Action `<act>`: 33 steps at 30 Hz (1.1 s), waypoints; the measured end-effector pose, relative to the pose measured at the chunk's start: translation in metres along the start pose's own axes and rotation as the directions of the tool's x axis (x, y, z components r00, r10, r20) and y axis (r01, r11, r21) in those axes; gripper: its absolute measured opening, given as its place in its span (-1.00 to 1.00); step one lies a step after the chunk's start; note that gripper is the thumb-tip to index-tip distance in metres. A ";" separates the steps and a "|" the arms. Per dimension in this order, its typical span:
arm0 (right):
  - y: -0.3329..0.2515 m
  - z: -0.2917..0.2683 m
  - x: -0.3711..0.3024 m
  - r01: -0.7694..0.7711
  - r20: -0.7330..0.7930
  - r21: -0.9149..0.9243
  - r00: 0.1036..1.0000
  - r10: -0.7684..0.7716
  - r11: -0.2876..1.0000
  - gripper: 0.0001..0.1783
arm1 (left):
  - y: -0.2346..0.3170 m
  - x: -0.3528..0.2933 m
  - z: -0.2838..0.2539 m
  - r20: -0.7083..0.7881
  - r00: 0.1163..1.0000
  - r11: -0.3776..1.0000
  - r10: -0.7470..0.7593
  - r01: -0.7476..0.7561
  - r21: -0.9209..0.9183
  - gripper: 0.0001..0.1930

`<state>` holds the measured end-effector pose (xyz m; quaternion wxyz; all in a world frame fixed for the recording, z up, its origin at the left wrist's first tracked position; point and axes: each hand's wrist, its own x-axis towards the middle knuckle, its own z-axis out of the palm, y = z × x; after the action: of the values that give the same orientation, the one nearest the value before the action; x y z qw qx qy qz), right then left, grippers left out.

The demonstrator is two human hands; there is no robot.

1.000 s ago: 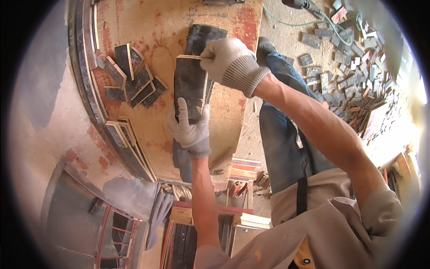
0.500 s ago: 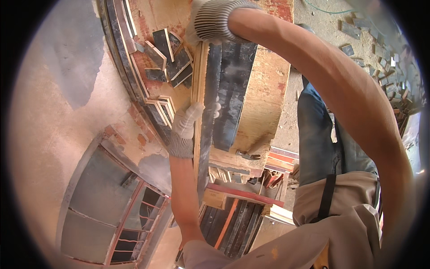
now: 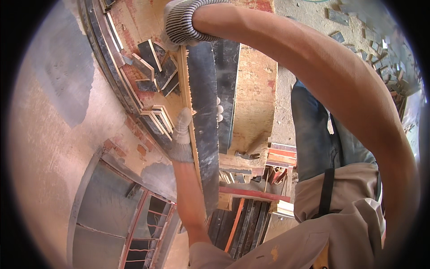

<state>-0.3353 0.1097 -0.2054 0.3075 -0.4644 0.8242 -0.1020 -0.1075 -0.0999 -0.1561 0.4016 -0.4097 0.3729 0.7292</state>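
A long plywood board [image 3: 204,121] with a black face and pale layered edge runs between my gloved hands, tilted on its side. My left hand [image 3: 182,130] is closed around it near the middle, thumb on the pale edge and fingertips showing past the black face. At the board's far end, my right hand [image 3: 179,27] is closed on it; most of its fingers are hidden by the striped cuff and the picture's edge. Beneath and to the right lies another black-faced board [image 3: 227,94] on the wooden worktop [image 3: 255,89].
Several small plywood offcuts [image 3: 154,67] lie left of the board, beside a wall. A hammer [image 3: 247,155] rests near the worktop's near edge. Stacked dark boards [image 3: 253,224] stand below, near a red bar [image 3: 255,193]. Scattered offcuts [image 3: 385,67] cover the floor at right.
The board has turned, so more of its black face shows. Its far end and my right hand sit farther left in the picture. Both hands keep their hold, and the view has shifted slightly.
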 end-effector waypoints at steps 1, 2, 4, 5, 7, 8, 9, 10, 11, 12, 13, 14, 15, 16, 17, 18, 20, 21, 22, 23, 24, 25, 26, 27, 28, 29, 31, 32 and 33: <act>0.001 0.001 0.000 0.002 -0.002 0.004 1.000 -0.002 1.000 -0.80 | 0.000 0.000 0.000 -0.008 1.000 1.000 0.007 -0.007 0.005 -0.10; 0.002 0.003 0.001 0.001 -0.002 0.001 1.000 -0.001 1.000 -0.80 | 0.001 0.002 0.001 0.021 1.000 0.999 -0.009 0.009 0.032 -0.12; 0.003 0.006 -0.001 0.000 -0.003 -0.012 1.000 0.000 1.000 -0.81 | -0.001 0.005 0.007 -0.162 0.979 0.963 0.123 -0.078 0.258 -0.06; 0.003 0.009 -0.004 0.005 -0.009 -0.031 1.000 -0.006 1.000 -0.81 | 0.000 0.008 0.010 -0.283 0.941 0.914 0.184 -0.058 0.401 -0.04; 0.004 0.016 -0.013 0.047 -0.054 -0.159 0.997 -0.056 0.986 -0.80 | -0.016 0.013 0.021 -0.302 0.814 0.801 0.497 -0.297 0.520 -0.11; 0.003 0.018 -0.016 0.052 -0.078 -0.092 0.995 -0.059 0.994 -0.55 | -0.032 0.017 0.028 -0.248 0.755 0.735 0.607 -0.414 0.538 -0.12; 0.003 0.024 -0.024 -0.113 -0.102 0.295 0.984 0.149 0.949 -0.62 | -0.047 0.021 0.034 -0.213 0.669 0.645 0.712 -0.503 0.576 -0.14; -0.001 0.036 -0.038 -0.238 -0.046 0.635 0.938 0.343 0.735 -0.65 | -0.055 0.031 0.035 -0.192 0.595 0.574 0.781 -0.560 0.597 -0.15; -0.004 0.047 -0.052 -0.250 0.027 0.877 0.879 0.477 0.411 -0.65 | -0.064 0.036 0.035 -0.142 0.532 0.474 0.835 -0.562 0.678 -0.28; -0.008 0.056 -0.061 -0.264 0.018 0.890 0.835 0.550 0.371 -0.65 | -0.072 0.044 0.034 -0.089 0.452 0.321 0.887 -0.469 0.823 -0.25; -0.012 0.065 -0.068 -0.186 -0.072 0.915 0.796 0.600 0.357 -0.63 | -0.078 0.053 0.032 -0.025 0.367 0.161 0.930 -0.345 0.925 -0.22; -0.015 0.073 -0.071 -0.172 -0.086 0.919 0.790 0.608 0.354 -0.67 | -0.082 0.064 0.029 0.018 0.325 0.088 0.945 -0.309 0.947 -0.18; -0.017 0.081 -0.073 -0.140 -0.110 0.930 0.777 0.619 0.341 -0.70 | -0.087 0.075 0.028 0.081 0.266 -0.029 0.961 -0.195 0.980 -0.14; -0.019 0.089 -0.075 -0.104 -0.185 0.914 0.754 0.630 0.392 -0.71 | -0.092 0.080 0.028 0.073 0.254 -0.060 0.964 -0.059 0.996 -0.16; -0.021 0.096 -0.077 -0.105 -0.207 0.906 0.736 0.644 0.411 -0.72 | -0.096 0.086 0.028 0.140 0.215 -0.149 0.967 0.025 0.989 -0.15; -0.021 0.102 -0.077 -0.099 -0.243 0.890 0.723 0.647 0.445 -0.73 | -0.100 0.089 0.030 0.097 0.227 -0.120 0.969 0.090 0.989 -0.14; -0.020 0.111 -0.075 -0.020 -0.340 0.873 0.691 0.638 0.487 -0.77 | -0.105 0.092 0.037 0.107 0.212 -0.139 0.971 0.141 0.980 -0.06; -0.020 0.115 -0.074 -0.055 -0.282 0.894 0.702 0.654 0.444 -0.78 | -0.105 0.092 0.041 0.038 0.203 -0.062 0.979 0.116 0.991 -0.01; -0.020 0.117 -0.073 -0.015 -0.328 0.883 0.695 0.640 0.469 -0.79 | -0.104 0.093 0.045 -0.039 0.204 0.018 0.978 0.103 0.995 0.05; -0.020 0.118 -0.073 -0.026 -0.323 0.884 0.689 0.649 0.467 -0.80 | -0.099 0.095 0.049 -0.104 0.205 0.090 0.973 0.078 0.993 0.09; -0.020 0.119 -0.072 -0.044 -0.302 0.890 0.687 0.661 0.453 -0.81 | -0.094 0.098 0.053 -0.053 0.200 0.036 0.978 0.088 0.995 0.12; -0.021 0.119 -0.073 -0.028 -0.310 0.894 0.681 0.664 0.446 -0.82 | -0.087 0.102 0.056 0.005 0.194 -0.023 0.981 0.089 0.996 0.14; -0.021 0.118 -0.073 -0.021 -0.304 0.902 0.678 0.669 0.432 -0.82 | -0.080 0.107 0.059 0.054 0.184 -0.071 0.981 0.091 0.993 0.16; -0.021 0.117 -0.074 -0.014 -0.292 0.911 0.682 0.671 0.411 -0.82 | -0.073 0.113 0.062 0.046 0.190 -0.063 0.981 0.083 0.995 0.14; -0.021 0.117 -0.075 -0.037 -0.295 0.900 0.682 0.669 0.435 -0.82 | -0.068 0.118 0.065 0.027 0.197 -0.043 0.980 0.078 0.996 0.13; -0.021 0.116 -0.077 -0.048 -0.273 0.906 0.691 0.669 0.420 -0.81 | -0.065 0.121 0.067 -0.002 0.218 -0.016 0.976 0.081 0.997 0.12; -0.019 0.113 -0.083 -0.077 -0.225 0.920 0.699 0.679 0.384 -0.79 | -0.063 0.125 0.072 -0.023 0.211 0.008 0.977 0.072 0.997 0.08; -0.018 0.112 -0.085 -0.084 -0.196 0.931 0.707 0.680 0.356 -0.78 | -0.063 0.125 0.074 -0.025 0.205 0.012 0.978 0.063 0.998 0.06; -0.017 0.111 -0.088 -0.083 -0.186 0.935 0.714 0.674 0.346 -0.78 | -0.064 0.126 0.075 -0.036 0.223 0.021 0.974 0.065 0.998 0.04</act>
<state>-0.2228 0.1863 -0.2490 0.2649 0.0339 0.7835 -0.5611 -0.1156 0.0262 -0.2536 -0.0283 -0.1796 0.9693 0.1658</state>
